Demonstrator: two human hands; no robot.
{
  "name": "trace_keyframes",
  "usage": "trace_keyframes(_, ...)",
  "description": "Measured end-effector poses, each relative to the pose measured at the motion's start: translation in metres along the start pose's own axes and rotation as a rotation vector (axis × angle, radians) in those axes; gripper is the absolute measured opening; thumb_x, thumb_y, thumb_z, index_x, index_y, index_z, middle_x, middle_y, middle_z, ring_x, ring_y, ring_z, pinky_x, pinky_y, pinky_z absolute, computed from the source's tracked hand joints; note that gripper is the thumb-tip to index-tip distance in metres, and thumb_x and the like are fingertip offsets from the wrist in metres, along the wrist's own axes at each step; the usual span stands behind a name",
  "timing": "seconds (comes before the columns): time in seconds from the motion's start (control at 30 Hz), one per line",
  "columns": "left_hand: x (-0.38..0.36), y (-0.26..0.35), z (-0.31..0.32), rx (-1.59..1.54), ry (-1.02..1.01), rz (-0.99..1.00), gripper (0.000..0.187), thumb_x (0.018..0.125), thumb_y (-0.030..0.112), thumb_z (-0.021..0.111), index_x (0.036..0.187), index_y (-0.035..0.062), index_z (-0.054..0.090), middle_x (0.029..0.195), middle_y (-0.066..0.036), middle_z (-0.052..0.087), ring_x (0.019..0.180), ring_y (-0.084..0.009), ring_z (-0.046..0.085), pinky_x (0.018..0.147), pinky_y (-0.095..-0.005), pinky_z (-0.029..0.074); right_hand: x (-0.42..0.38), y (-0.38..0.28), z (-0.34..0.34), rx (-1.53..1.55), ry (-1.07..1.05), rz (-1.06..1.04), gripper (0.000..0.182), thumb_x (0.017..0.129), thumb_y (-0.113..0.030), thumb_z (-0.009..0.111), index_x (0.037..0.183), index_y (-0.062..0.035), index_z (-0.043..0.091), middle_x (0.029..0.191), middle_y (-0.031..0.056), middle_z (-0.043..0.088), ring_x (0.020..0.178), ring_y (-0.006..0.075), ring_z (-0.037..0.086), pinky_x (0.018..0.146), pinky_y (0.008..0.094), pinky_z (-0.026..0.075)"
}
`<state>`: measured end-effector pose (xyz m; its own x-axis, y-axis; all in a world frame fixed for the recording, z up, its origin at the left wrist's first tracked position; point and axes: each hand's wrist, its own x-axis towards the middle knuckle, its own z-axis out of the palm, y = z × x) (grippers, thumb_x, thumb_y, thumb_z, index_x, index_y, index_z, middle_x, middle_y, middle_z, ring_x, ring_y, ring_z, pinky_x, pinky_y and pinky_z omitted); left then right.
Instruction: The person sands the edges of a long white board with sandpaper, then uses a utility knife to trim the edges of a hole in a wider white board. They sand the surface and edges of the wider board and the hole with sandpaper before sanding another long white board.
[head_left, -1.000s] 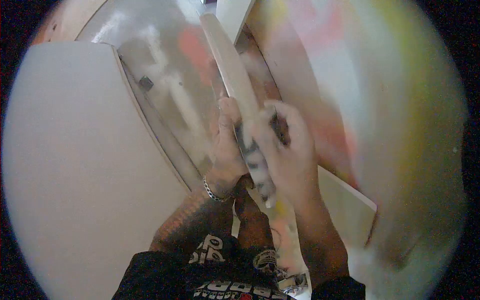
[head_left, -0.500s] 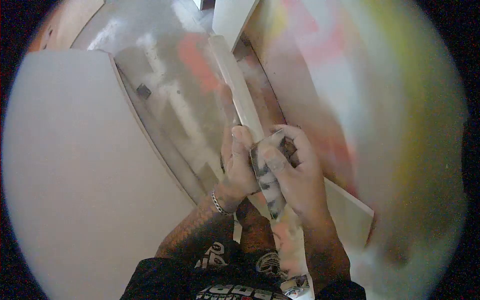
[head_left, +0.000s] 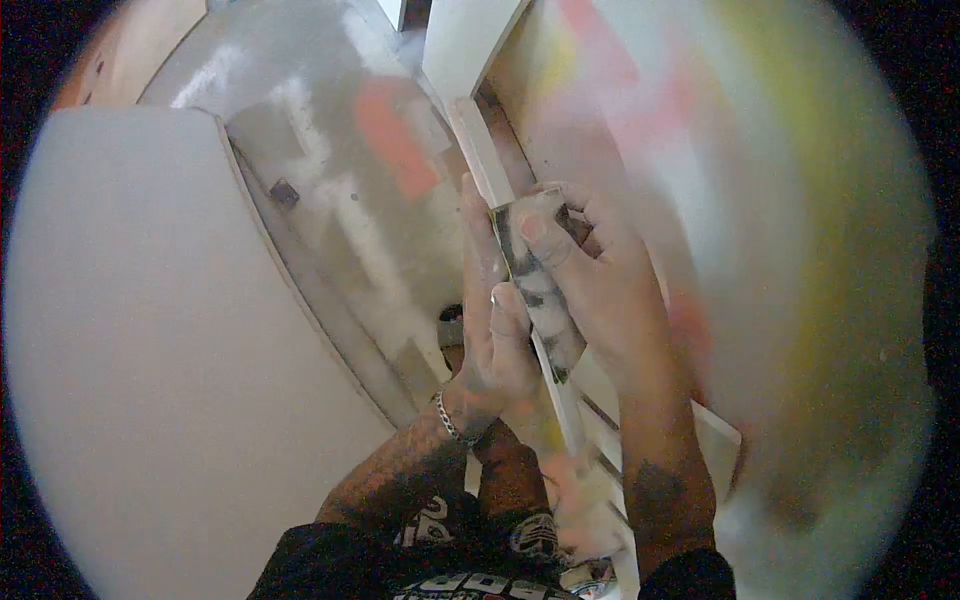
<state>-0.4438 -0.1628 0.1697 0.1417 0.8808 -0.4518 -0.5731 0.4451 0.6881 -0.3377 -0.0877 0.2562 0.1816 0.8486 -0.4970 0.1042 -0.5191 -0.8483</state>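
My right hand (head_left: 600, 270) grips a worn, black-and-white patched sanding piece (head_left: 540, 270), its thumb on top and fingers curled round the far side. The piece lies against a long, narrow white strip (head_left: 484, 150) that runs from the upper middle down toward my body. Along the strip's left side, my left hand (head_left: 492, 320) has its fingers stretched upward and its thumb apart. The palm side faces the strip, and part of that hand is hidden behind its edge.
A large pale panel (head_left: 180, 300) fills the left. To the right stands a surface (head_left: 760, 200) with pink, yellow and white paint. The concrete floor (head_left: 330, 190) bears an orange patch and a small dark object (head_left: 284, 193). Another white board (head_left: 465, 45) is at the top.
My right hand has moved up with the sanding piece along the strip. My left hand has shifted slightly right, and its fingers look straighter.
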Motion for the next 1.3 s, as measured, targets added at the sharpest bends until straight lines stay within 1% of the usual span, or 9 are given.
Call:
trace_keyframes(0.3, 0.008, -0.003, -0.013, 0.598, -0.110, 0.481, 0.055, 0.107, 0.044, 0.024, 0.118, -0.0002, 0.055, 0.115, -0.013, 0.064, 0.104, -0.0255, 0.063, 0.090, -0.0394, 0.052, 0.044, -0.013, 0.007, -0.145, -0.074, -0.183, 0.036, 0.093, -0.024, 0.070, 0.116, 0.0020, 0.063, 0.099, 0.0077, 0.069, 0.085, 0.0117, 0.064, 0.072, 0.0268, 0.054)
trace_keyframes(0.37, 0.013, 0.025, 0.012, 0.246, -0.271, 0.192, 0.067, 0.105, 0.029, 0.025, 0.153, -0.0117, 0.005, 0.161, -0.027, 0.015, 0.150, -0.0334, 0.016, 0.121, -0.0404, 0.015, 0.031, -0.002, 0.001, -0.009, -0.093, -0.150, 0.036, 0.090, -0.026, 0.073, 0.111, 0.0023, 0.063, 0.096, 0.0105, 0.070, 0.079, 0.0149, 0.067, 0.068, 0.0294, 0.056)
trace_keyframes(0.47, 0.007, -0.006, 0.001, 0.500, -0.027, 0.290, 0.054, 0.108, 0.039, 0.021, 0.118, -0.0031, 0.053, 0.114, -0.016, 0.063, 0.100, -0.0243, 0.060, 0.086, -0.0386, 0.049, 0.039, -0.028, 0.008, 0.093, -0.072, -0.091, 0.038, 0.087, -0.027, 0.077, 0.106, 0.0024, 0.064, 0.093, 0.0126, 0.072, 0.077, 0.0174, 0.070, 0.066, 0.0318, 0.059)
trace_keyframes(0.6, 0.013, -0.002, -0.014, 0.606, -0.148, 0.457, 0.053, 0.108, 0.038, 0.021, 0.123, -0.0023, 0.052, 0.114, -0.016, 0.063, 0.100, -0.0243, 0.061, 0.085, -0.0374, 0.049, 0.053, -0.036, 0.017, 0.217, -0.087, -0.116, 0.038, 0.087, -0.026, 0.077, 0.109, 0.0017, 0.063, 0.090, 0.0112, 0.071, 0.081, 0.0161, 0.069, 0.069, 0.0310, 0.059)
trace_keyframes(0.67, -0.001, 0.025, 0.012, 0.422, -0.153, 0.099, 0.065, 0.105, 0.027, 0.025, 0.155, -0.0079, 0.001, 0.143, -0.023, 0.043, 0.127, -0.0294, 0.047, 0.109, -0.0379, 0.034, 0.038, -0.012, 0.000, 0.091, -0.133, -0.093, 0.038, 0.087, -0.026, 0.077, 0.109, 0.0014, 0.063, 0.090, 0.0112, 0.071, 0.080, 0.0164, 0.070, 0.068, 0.0311, 0.059)
trace_keyframes(0.97, 0.019, -0.027, -0.019, 0.509, -0.077, 0.653, 0.052, 0.107, 0.044, 0.027, 0.120, 0.0016, 0.053, 0.109, -0.013, 0.062, 0.100, -0.0233, 0.060, 0.087, -0.0358, 0.048, 0.051, -0.008, 0.001, -0.062, -0.144, -0.169, 0.028, 0.093, -0.021, 0.069, 0.112, -0.0010, 0.064, 0.093, 0.0041, 0.067, 0.075, 0.0106, 0.063, 0.067, 0.0254, 0.053)
trace_keyframes(1.1, 0.006, -0.011, -0.015, 0.343, -0.110, 0.317, 0.054, 0.107, 0.045, 0.026, 0.124, 0.0016, 0.052, 0.114, -0.013, 0.062, 0.105, -0.0237, 0.058, 0.091, -0.0377, 0.047, 0.018, 0.003, -0.025, -0.197, -0.308, -0.164, 0.031, 0.092, -0.025, 0.071, 0.111, -0.0012, 0.065, 0.090, 0.0042, 0.068, 0.073, 0.0112, 0.064, 0.065, 0.0256, 0.054)
trace_keyframes(1.17, 0.010, 0.014, 0.006, 0.197, -0.101, 0.131, 0.062, 0.106, 0.024, 0.023, 0.154, -0.0099, 0.005, 0.146, -0.024, 0.039, 0.128, -0.0308, 0.044, 0.111, -0.0374, 0.032, 0.024, -0.014, -0.016, -0.104, -0.309, -0.080, 0.031, 0.092, -0.025, 0.071, 0.111, -0.0010, 0.065, 0.089, 0.0042, 0.068, 0.073, 0.0111, 0.065, 0.064, 0.0260, 0.054)
trace_keyframes(1.3, 0.021, 0.018, 0.024, -0.203, 0.211, 0.030, 0.059, 0.106, 0.053, 0.029, 0.133, 0.0033, 0.047, 0.120, -0.010, 0.060, 0.111, -0.0251, 0.057, 0.099, -0.0422, 0.046, 0.045, -0.041, 0.012, 0.076, -0.182, -0.073, 0.030, 0.092, -0.024, 0.070, 0.109, -0.0008, 0.065, 0.086, 0.0038, 0.067, 0.072, 0.0107, 0.064, 0.061, 0.0269, 0.053)
